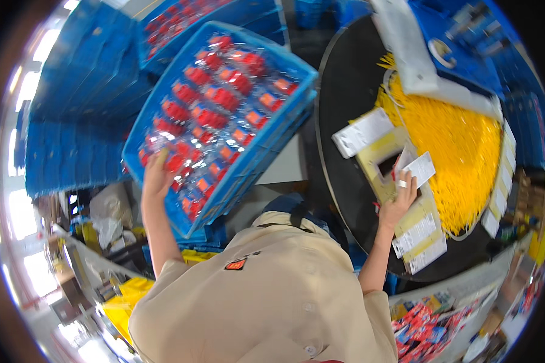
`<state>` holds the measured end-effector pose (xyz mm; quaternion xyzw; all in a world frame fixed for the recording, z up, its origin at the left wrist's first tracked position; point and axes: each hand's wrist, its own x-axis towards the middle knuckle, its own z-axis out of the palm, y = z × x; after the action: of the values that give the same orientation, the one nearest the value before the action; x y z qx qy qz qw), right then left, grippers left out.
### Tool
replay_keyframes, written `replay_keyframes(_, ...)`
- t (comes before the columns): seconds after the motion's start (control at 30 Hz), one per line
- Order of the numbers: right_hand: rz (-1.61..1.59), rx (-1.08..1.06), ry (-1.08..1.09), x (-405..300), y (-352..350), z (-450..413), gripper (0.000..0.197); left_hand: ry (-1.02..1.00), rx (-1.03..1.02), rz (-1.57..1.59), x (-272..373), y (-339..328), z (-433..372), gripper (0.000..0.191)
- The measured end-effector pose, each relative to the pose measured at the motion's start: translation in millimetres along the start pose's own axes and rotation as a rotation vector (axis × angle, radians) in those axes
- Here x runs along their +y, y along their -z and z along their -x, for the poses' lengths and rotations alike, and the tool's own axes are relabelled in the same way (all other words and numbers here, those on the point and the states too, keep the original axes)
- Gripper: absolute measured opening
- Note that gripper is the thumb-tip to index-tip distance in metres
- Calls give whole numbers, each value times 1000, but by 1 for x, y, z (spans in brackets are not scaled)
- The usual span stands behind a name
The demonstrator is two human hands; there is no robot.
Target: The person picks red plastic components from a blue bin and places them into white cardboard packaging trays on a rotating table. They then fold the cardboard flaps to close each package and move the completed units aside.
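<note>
A blue plastic crate [272,149] stands to the left, filled with rows of red items [222,97] with orange parts in clear plastic bags. My left hand [158,174] reaches over its near-left rim and touches a bagged item; whether it grips one cannot be told. On the right, my right hand [402,197] holds white printed cards [417,170] at a yellowish board fixture [413,222] with a dark rectangular opening. The fixture rests on a black round table [345,90], beside a large heap of yellow strips [458,154].
Stacked blue crates [81,100] rise at the left, and another filled crate [177,27] lies beyond. A white padded edge [404,50] and a tape roll [441,53] are at the upper right. Red and blue packets [427,331] lie lower right, yellow bins [125,304] lower left.
</note>
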<state>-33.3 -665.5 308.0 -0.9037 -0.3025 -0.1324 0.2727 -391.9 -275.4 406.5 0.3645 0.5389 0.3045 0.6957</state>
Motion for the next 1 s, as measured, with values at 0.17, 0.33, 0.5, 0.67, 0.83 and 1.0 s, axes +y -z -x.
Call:
replay_keyframes(0.17,247,197,-119,36,87,79,51,-264,-291,-285,-3,-97,56,45)
replay_keyframes(0.33,387,-8,-53,56,76,129,46,-283,-820,-646,-111,-249,73,49)
replay_keyframes(0.5,289,286,-120,115,120,100,35,12,-1256,-643,-225,-371,107,60)
replay_keyframes(0.67,378,1201,-835,199,261,136,37,-274,-1284,-1194,-270,-435,121,58)
replay_keyframes(0.83,129,1856,-1076,260,398,252,40,-448,-1297,-1535,-273,-448,124,55)
replay_keyframes(1.0,1112,876,-1629,242,368,253,35,-741,-1239,-1268,-272,-430,108,38)
